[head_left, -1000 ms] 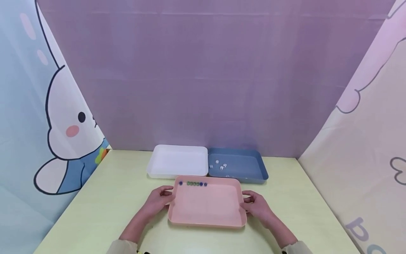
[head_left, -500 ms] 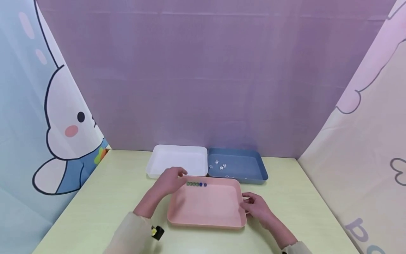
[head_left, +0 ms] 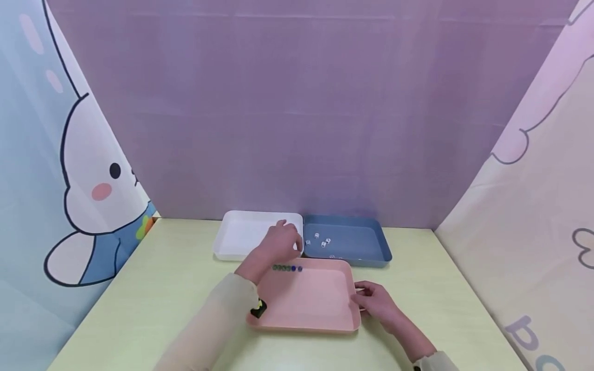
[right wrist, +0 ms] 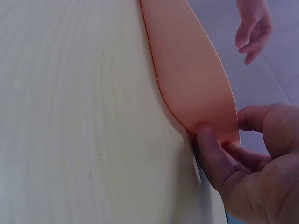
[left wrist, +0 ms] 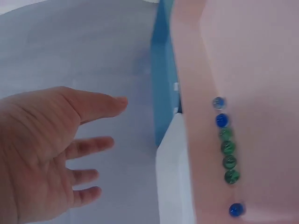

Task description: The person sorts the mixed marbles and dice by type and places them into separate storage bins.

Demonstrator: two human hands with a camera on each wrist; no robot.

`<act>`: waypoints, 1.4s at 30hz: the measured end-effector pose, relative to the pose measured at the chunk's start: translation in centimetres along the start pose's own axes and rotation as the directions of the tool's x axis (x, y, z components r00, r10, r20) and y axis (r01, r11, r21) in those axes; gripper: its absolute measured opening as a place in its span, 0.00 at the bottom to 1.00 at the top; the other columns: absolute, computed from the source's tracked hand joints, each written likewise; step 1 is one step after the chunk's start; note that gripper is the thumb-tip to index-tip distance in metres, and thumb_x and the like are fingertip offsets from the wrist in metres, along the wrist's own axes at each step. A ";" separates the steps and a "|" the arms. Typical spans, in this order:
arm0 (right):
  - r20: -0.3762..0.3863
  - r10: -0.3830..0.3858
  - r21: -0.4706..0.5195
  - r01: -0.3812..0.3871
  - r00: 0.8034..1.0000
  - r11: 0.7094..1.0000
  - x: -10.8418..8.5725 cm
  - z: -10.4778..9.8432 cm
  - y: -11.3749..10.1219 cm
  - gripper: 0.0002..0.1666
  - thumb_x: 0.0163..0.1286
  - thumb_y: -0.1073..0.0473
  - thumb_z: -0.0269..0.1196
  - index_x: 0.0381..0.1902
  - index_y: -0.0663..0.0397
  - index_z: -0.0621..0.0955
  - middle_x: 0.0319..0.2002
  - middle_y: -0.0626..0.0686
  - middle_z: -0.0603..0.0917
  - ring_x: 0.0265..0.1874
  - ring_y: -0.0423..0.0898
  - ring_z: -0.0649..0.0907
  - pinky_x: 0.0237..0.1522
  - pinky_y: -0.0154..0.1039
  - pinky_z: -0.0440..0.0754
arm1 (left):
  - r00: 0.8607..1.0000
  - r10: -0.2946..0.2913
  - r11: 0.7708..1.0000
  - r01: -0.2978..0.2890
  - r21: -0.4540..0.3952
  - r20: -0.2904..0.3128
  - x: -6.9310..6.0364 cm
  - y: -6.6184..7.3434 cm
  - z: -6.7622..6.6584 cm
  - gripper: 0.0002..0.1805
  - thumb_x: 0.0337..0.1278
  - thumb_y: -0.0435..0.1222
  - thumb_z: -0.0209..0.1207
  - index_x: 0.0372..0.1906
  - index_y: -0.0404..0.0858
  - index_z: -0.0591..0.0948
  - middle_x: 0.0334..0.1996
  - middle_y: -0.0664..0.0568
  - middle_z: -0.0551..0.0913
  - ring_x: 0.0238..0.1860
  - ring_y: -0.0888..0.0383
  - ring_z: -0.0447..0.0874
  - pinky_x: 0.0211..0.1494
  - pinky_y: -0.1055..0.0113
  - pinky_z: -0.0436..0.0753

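Note:
My left hand (head_left: 277, 243) is raised over the back edge of the pink tray, in front of the white tray's right side. Its fingers (left wrist: 93, 144) are loosely extended in the left wrist view, with nothing in them. Glass marbles lie in a row along the pink tray's (head_left: 311, 304) far wall: several green marbles (left wrist: 228, 148) side by side, a blue marble (left wrist: 222, 120) beside them, a clear-blue one (left wrist: 218, 103) at one end and another blue one (left wrist: 236, 209) set apart. With thumb and fingers, my right hand (head_left: 378, 306) pinches the pink tray's right rim.
Behind the pink tray stand a white tray (head_left: 246, 234) and a blue tray (head_left: 362, 239), side by side. Several white dice (head_left: 324, 244) lie in the blue one. The pale table (head_left: 431, 288) meets a purple backdrop (head_left: 297, 113), with printed cloths on both sides.
My left hand has let go of the pink tray's left rim, risen and moved right across the tray's back edge. The right hand stays at the right rim. The trays look unmoved.

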State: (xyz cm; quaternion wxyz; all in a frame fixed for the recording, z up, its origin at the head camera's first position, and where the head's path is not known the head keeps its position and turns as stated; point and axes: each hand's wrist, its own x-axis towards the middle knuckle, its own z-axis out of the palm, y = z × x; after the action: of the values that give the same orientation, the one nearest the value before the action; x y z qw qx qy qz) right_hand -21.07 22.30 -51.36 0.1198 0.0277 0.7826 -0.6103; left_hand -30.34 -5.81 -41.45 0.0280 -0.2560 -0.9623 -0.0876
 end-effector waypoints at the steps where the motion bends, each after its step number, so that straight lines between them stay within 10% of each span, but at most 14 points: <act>1: 0.002 0.001 0.002 -0.001 1.000 1.000 0.0 0.0 0.0 0.23 0.66 0.67 0.61 0.57 0.75 0.73 0.37 0.60 0.82 0.31 0.52 0.85 0.30 0.47 0.85 | 1.000 0.015 1.000 -0.015 0.023 0.009 0.3 0.1 0.4 0.04 0.50 0.40 0.68 0.26 0.54 0.88 0.38 0.57 0.79 0.61 0.44 0.69 0.67 0.41 0.60; 8: 0.004 0.008 0.009 -0.008 1.000 1.000 -0.1 0.0 0.0 0.23 0.66 0.67 0.61 0.56 0.75 0.74 0.38 0.60 0.82 0.31 0.52 0.85 0.31 0.47 0.85 | 0.992 0.093 0.986 -0.103 0.128 0.084 1.3 0.3 2.9 0.05 0.48 0.39 0.71 0.25 0.55 0.88 0.47 0.54 0.79 0.71 0.36 0.51 0.68 0.37 0.54; 42: 0.014 0.011 0.020 -0.012 1.000 1.000 -0.1 -0.2 0.0 0.22 0.66 0.67 0.61 0.55 0.76 0.74 0.37 0.60 0.82 0.32 0.52 0.85 0.32 0.46 0.85 | 0.974 0.165 0.921 -0.208 0.328 0.156 2.3 0.0 7.9 0.10 0.59 0.37 0.63 0.25 0.54 0.88 0.66 0.52 0.71 0.71 0.46 0.57 0.71 0.46 0.56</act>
State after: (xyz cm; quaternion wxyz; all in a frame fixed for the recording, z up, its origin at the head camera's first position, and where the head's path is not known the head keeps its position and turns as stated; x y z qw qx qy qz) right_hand -20.98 22.48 -51.30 0.1286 0.0290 0.7755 -0.6174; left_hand -32.40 -3.29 -48.98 0.0197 -0.3428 -0.9338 0.1003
